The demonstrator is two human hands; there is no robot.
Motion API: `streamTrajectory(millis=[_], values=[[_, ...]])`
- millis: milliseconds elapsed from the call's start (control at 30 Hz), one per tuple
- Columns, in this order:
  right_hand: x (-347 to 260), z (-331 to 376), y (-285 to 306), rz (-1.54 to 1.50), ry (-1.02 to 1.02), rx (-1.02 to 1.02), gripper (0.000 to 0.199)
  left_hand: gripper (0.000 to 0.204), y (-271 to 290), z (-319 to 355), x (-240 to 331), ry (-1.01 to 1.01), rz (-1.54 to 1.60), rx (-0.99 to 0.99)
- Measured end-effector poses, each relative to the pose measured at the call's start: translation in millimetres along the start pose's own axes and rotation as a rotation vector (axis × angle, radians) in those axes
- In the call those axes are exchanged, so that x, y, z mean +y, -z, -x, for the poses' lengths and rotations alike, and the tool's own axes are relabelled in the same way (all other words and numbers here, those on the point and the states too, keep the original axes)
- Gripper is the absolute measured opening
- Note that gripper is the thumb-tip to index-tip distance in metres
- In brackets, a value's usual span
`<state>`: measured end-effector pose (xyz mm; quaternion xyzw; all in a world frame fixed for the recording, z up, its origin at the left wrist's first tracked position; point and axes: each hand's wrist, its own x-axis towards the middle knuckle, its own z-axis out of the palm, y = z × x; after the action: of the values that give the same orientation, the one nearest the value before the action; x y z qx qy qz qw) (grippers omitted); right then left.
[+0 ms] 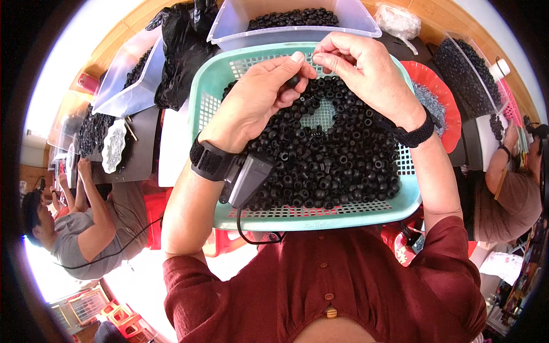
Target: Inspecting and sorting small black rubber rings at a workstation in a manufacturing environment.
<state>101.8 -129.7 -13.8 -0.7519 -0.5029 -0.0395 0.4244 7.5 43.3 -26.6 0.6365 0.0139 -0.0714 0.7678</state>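
Note:
My left hand [260, 97] is closed over the far part of a teal perforated basket [320, 222], with a small black rounded plastic piece [293, 81] in its curled fingers. Close by on the right, my right hand [366, 71] has thumb and forefinger pinched together, level with the left thumb. What that pinch holds is too small to make out. Beneath both hands the basket bears a heap of black ring-like plastic pieces [326, 171], many with a round hole. A red scalloped bowl [450, 106] of small grey metal bits [429, 103] sits right of the basket.
Clear plastic bins [294, 35] of black pieces stand behind the basket and at both sides. A black plastic bag [183, 57] lies at the back left. One co-worker [91, 228] sits at the left, another [509, 194] at the right. A device [250, 180] is strapped to my left wrist.

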Motion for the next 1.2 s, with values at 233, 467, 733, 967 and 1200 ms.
streamTrajectory(millis=[233, 467, 733, 967, 1200], values=[[0, -1, 1, 0.042, 0.091, 0.163, 0.010, 0.038, 4, 0, 2, -0.052, 0.174, 0.014], [-9, 1, 3, 0.092, 0.183, 0.178, 0.009, 0.028, -1, 5, 5, -0.216, 0.070, 0.152], [-14, 2, 4, 0.167, 0.255, 0.180, 0.011, 0.028, -2, 3, 5, -0.294, 0.127, 0.154], [-13, 2, 4, 0.171, 0.287, 0.166, 0.012, 0.030, 2, 3, 4, -0.287, -0.033, 0.203], [-10, 5, -1, 0.242, 0.279, 0.108, 0.010, 0.040, -1, 3, 5, -0.360, -0.106, 0.175]])
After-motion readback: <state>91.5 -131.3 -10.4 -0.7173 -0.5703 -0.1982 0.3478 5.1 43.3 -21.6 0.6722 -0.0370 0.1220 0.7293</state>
